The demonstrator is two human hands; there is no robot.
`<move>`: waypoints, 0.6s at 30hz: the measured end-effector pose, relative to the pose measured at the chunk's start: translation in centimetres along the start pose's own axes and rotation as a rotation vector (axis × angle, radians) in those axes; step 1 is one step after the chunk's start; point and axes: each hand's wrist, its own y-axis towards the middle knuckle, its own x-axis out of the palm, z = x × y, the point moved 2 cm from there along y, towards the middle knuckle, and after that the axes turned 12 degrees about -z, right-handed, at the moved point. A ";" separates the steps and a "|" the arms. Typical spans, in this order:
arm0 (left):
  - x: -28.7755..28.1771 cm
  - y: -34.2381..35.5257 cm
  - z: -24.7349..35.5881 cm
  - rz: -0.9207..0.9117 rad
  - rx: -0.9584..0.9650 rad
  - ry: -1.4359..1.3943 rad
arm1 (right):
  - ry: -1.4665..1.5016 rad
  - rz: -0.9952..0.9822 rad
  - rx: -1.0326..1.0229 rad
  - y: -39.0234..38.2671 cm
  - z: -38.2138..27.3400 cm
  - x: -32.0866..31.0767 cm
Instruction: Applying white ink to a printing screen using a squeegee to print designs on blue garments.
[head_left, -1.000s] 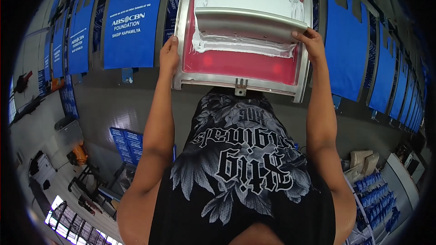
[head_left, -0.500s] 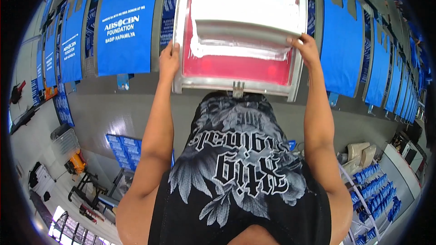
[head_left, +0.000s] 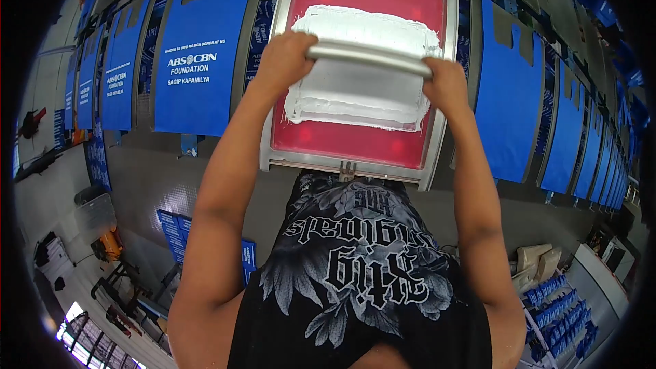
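Observation:
A screen-printing frame (head_left: 428,164) with metal rails and red mesh (head_left: 342,145) lies in front of me. White ink (head_left: 362,99) is spread in a rough rectangle over the middle of the mesh. Across it lies a squeegee (head_left: 369,56) with a long pale handle, slightly blurred. My left hand (head_left: 287,60) is closed round the squeegee's left end, and my right hand (head_left: 445,83) grips its right end. The blade is hidden under the handle. What lies beneath the frame cannot be seen.
Blue bags with white print lie flat on boards in a row, one board (head_left: 198,55) left of the frame and another (head_left: 509,92) right of it. A metal clamp (head_left: 347,171) sits at the frame's near edge. Blue items fill a rack (head_left: 557,314) at lower right.
My left hand has left the frame's left rail and taken hold of the squeegee. The ink's far part now looks thinner and greyer. The frame sits lower in view.

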 end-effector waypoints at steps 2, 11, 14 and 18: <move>1.9 2.3 -2.0 0.015 -0.027 0.063 | -0.059 0.117 -0.030 2.4 0.5 1.1; 2.0 -11.2 4.6 -0.241 -0.165 -0.085 | 0.069 -0.143 -0.030 -10.0 -4.1 2.0; 4.7 -12.9 4.8 -0.169 -0.174 -0.125 | 0.134 -0.189 0.048 -11.9 -5.3 4.2; 4.9 -5.0 0.4 -0.202 -0.292 -0.084 | -0.004 -0.115 0.029 -3.7 -1.6 3.3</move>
